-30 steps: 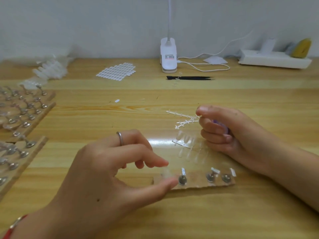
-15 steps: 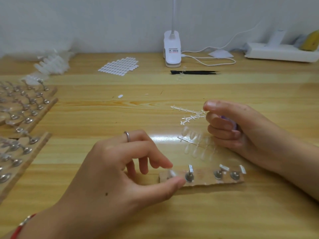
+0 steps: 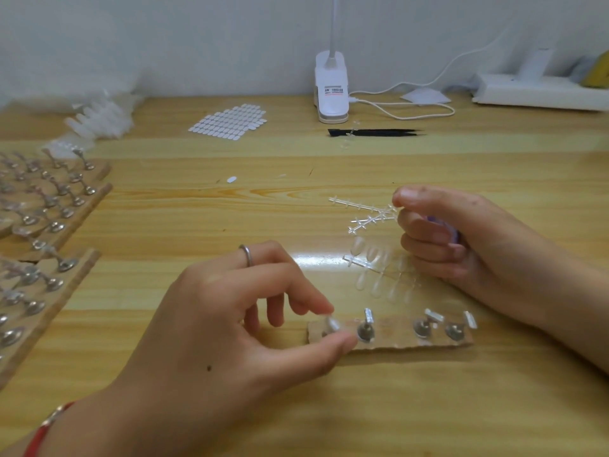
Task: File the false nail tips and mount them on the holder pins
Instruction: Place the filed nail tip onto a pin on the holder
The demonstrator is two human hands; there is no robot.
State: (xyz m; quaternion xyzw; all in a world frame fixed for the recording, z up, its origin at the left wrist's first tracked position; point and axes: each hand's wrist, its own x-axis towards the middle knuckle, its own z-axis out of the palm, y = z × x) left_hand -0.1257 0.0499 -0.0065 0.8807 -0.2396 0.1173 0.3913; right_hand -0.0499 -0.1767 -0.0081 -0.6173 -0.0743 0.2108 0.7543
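Observation:
A small cardboard strip (image 3: 398, 345) lies in front of me with several metal holder pins (image 3: 365, 329) standing on it. My left hand (image 3: 230, 324) pinches the leftmost pin (image 3: 331, 324) between thumb and forefinger. My right hand (image 3: 461, 239) rests on the table to the right, its fingers curled round a small purple thing (image 3: 445, 225), mostly hidden. Clear false nail tips (image 3: 379, 272) on their sprue lie between the strip and the right hand. Bare sprue sticks (image 3: 365, 212) lie just beyond them.
Cardboard boards full of pins (image 3: 49, 206) fill the left edge. At the back are a sheet of adhesive tabs (image 3: 230, 122), a bag of nail tips (image 3: 99, 120), a white clip lamp (image 3: 331, 94) with cable, black tweezers (image 3: 375, 131) and a white power strip (image 3: 540, 90).
My left forefinger and thumb have closed on the leftmost pin of the strip. The right hand has stayed in place.

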